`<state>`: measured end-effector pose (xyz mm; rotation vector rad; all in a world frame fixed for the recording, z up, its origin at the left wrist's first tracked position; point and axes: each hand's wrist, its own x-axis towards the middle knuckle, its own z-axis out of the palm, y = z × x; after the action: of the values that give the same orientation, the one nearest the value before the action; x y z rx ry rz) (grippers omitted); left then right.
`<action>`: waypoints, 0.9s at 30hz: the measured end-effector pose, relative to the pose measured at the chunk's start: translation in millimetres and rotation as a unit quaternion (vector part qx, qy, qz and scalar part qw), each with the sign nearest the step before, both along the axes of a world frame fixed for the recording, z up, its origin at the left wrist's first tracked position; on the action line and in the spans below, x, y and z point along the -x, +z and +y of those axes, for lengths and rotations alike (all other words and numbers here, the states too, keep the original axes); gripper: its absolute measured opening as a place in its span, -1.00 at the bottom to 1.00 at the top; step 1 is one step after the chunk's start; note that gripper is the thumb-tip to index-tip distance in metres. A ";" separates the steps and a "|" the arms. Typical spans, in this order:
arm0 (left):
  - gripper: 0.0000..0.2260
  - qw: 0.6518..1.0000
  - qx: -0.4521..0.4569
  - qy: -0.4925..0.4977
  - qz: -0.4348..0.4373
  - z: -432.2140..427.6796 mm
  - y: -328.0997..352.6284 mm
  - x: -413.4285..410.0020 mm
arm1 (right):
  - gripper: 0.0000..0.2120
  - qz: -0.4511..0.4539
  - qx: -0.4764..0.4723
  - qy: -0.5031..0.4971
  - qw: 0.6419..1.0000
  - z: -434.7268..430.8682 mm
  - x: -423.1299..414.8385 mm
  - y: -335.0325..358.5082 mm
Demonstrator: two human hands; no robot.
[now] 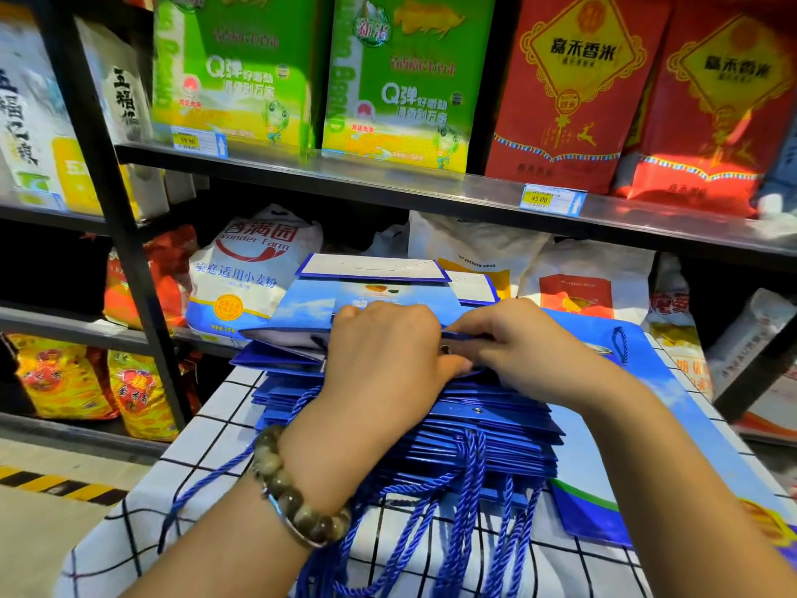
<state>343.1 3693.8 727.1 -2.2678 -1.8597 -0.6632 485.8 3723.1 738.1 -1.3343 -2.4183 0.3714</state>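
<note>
Your left hand [384, 351] gripped the top blue bag [302, 306] | your right hand [517, 343] pinched its folded edge | stack of bags [496, 446] lay on checked cloth [207, 451]

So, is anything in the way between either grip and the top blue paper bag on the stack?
Nothing visible does. The left grip and right grip both hold the top flat blue paper bag, which lies on the stack of blue rope-handled paper bags.
</note>
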 end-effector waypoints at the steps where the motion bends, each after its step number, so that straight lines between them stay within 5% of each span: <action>1: -0.66 1.000 0.002 -0.002 0.004 -0.7 0.9 -0.5 | -0.83 0.021 0.004 0.002 1.000 -1.0 0.3 -0.1; 13: -0.80 0.995 0.019 -0.093 -0.014 -8.7 -4.0 8.9 | -0.85 0.064 -0.022 -0.023 0.997 2.2 -9.4 -10.7; 17: -0.86 0.992 0.004 -0.118 -0.034 -12.5 -7.7 16.8 | -0.84 0.078 0.059 -0.015 0.995 -1.1 -12.6 -9.6; 20: -0.77 0.991 0.010 -0.103 -0.089 -14.0 -6.2 24.7 | -0.85 0.131 0.143 -0.016 0.981 -3.2 -15.9 -4.6; 24: -0.55 0.994 0.019 -0.100 -0.039 -12.6 -12.0 28.9 | -0.83 0.120 0.092 -0.059 0.987 7.0 -13.7 -9.2; 27: -0.59 0.995 0.008 -0.102 -0.022 -13.2 -14.3 27.8 | -0.79 0.143 0.053 -0.099 0.983 13.4 -11.4 -15.4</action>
<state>315.3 3680.6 712.7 -2.4958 -1.6720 -0.7344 497.1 3736.5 722.7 -1.4426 -2.0368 0.5996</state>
